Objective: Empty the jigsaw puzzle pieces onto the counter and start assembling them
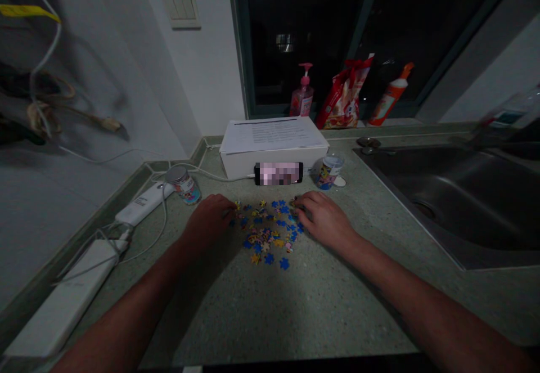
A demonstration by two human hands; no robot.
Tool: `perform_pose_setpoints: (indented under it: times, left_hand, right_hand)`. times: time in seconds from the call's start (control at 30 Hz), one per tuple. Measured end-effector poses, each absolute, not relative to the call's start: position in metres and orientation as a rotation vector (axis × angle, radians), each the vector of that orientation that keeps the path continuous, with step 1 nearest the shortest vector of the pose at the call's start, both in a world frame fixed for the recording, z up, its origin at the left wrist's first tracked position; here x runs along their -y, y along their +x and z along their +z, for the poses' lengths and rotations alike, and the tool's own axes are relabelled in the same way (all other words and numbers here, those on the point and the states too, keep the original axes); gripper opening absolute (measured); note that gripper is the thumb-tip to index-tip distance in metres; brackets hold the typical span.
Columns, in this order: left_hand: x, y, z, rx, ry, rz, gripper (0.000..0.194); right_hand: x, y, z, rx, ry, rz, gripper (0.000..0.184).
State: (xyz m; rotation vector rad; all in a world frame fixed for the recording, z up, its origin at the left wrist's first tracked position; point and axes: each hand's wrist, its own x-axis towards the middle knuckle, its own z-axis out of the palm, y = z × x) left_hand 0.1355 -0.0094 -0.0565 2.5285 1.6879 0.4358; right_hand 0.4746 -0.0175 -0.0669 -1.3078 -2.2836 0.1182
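Puzzle pieces on speckled counter;
left hand at nine o'clock; right hand, three, sink beyond; fingers curled, cannot tell if grasping; dark window, one.

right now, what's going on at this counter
A person's left hand and right hand are at opposite edges of a loose spread of small blue, yellow and pink jigsaw pieces on a speckled grey-green countertop. Whether either hand grips a piece is unclear. Behind the pieces, a black rectangular phone stands before a white rectangular box.
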Motion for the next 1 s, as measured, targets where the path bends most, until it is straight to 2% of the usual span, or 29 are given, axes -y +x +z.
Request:
perform_pose_setpoints:
  times: [0.2, 0.33, 0.47, 0.6, 0.77, 0.9, 1.0]
  left_hand:
    - [0.006, 0.135, -0.065, -1.596, 2.612, 0.372, 0.016]
    - [0.02, 0.151, -0.064, -1.36, 2.687, 0.468, 0.018]
    - [0.038, 0.169, -0.055, -1.11, 2.657, 0.416, 0.017]
    - [0.042, 0.171, -0.049, -1.121, 2.66, 0.334, 0.015]
    - [0.037, 0.165, -0.047, -1.127, 2.673, 0.329, 0.008]
    - [0.036, 0.168, -0.051, -1.166, 2.696, 0.357, 0.013]
    - [0.036, 0.172, -0.058, -1.167, 2.724, 0.424, 0.026]
  right_hand:
    - [0.018, 0.475, -0.067, 2.274, -1.31, 0.102, 0.02]
    - [0.019, 0.472, -0.067, 2.302, -1.306, 0.107, 0.02]
    - [0.023, 0.466, -0.069, 2.357, -1.245, 0.117, 0.02]
    - [0.029, 0.457, -0.073, 2.412, -1.191, 0.157, 0.02]
    - [0.034, 0.44, -0.077, 2.52, -1.071, 0.165, 0.033]
    - [0.034, 0.429, -0.077, 2.585, -1.004, 0.206, 0.035]
    - [0.034, 0.427, -0.077, 2.622, -1.012, 0.232, 0.036]
